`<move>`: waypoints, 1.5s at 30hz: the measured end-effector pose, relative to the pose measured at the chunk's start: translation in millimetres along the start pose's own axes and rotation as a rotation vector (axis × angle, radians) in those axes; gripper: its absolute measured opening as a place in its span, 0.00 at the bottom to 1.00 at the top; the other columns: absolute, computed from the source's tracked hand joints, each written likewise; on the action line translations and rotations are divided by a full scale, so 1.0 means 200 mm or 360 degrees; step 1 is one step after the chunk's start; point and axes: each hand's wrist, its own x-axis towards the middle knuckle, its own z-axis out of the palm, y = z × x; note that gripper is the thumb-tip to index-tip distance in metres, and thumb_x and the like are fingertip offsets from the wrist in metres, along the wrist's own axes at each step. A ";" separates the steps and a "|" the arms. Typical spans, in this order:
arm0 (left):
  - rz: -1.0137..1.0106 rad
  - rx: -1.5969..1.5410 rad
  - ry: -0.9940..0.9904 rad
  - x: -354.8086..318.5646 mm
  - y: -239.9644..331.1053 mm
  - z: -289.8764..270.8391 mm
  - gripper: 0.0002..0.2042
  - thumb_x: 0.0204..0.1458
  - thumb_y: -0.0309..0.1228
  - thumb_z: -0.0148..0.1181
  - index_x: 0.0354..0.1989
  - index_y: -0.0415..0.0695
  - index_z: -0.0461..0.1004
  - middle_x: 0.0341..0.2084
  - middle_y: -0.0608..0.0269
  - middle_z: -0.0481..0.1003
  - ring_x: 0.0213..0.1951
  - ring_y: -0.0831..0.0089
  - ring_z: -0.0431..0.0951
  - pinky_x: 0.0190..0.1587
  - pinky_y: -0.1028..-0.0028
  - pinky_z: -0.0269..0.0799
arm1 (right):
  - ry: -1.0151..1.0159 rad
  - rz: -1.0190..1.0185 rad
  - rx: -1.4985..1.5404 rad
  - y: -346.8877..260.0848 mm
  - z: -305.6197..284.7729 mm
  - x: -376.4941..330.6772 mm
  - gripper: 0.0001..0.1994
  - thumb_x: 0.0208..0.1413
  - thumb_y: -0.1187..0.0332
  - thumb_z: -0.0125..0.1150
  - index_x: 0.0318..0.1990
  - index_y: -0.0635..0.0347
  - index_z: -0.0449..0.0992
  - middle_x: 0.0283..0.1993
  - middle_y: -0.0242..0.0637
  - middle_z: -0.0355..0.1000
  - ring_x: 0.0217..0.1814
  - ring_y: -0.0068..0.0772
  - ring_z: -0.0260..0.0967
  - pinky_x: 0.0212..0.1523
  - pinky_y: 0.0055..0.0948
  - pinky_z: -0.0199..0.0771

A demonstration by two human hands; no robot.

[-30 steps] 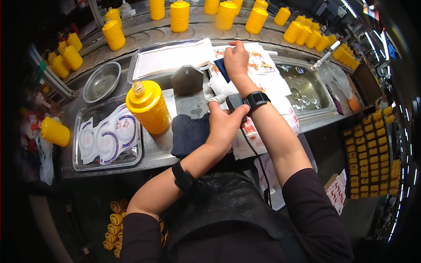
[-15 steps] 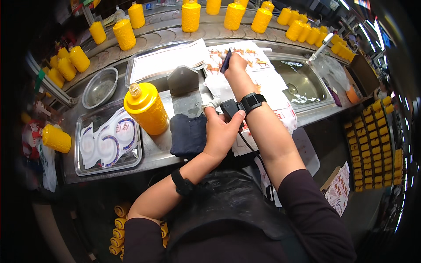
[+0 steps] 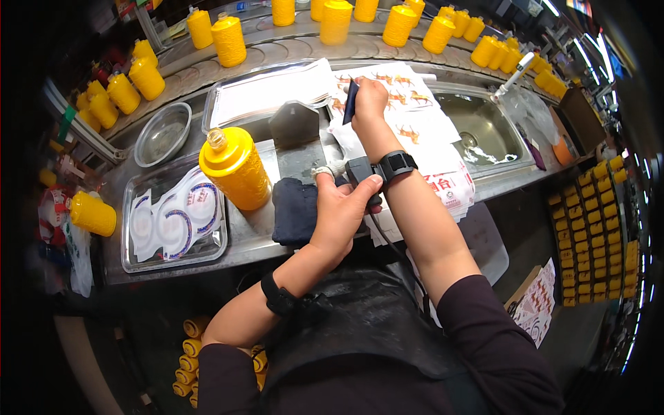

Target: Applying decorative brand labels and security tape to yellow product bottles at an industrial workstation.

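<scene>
My right hand (image 3: 369, 102) is stretched forward over white sheets printed with small orange animal figures (image 3: 408, 104) and is shut on a dark blue flat tool (image 3: 351, 101). My left hand (image 3: 340, 211) grips a small black device (image 3: 360, 171) with a cable, just under my right wrist, which wears a black watch (image 3: 395, 164). A dark blue folded cloth (image 3: 296, 209) lies under and left of my left hand. A big yellow thread cone (image 3: 234, 168) stands left of the cloth.
A clear tray (image 3: 173, 221) of round white-and-blue labels sits at left, a steel bowl (image 3: 162, 133) behind it. Yellow thread cones (image 3: 335, 19) line the curved back shelf. A steel sink (image 3: 484, 128) is at right, with more cones (image 3: 600, 221) stored along the right side.
My right hand has reached farther forward across the printed sheets with the blue tool. My left hand stays on the black device by the cloth.
</scene>
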 end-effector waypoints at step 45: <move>0.0674 0.0907 -0.0159 0.12 0.53 -1.00 0.53 0.28 0.30 0.80 0.64 0.37 0.49 0.56 0.53 0.66 0.60 0.64 0.66 0.63 0.69 0.60 | -0.1540 -0.0222 -0.1267 -0.06 -0.03 -0.75 0.16 0.58 0.66 0.61 0.51 0.63 0.77 0.33 0.33 0.73 0.32 0.19 0.62 0.31 0.22 0.65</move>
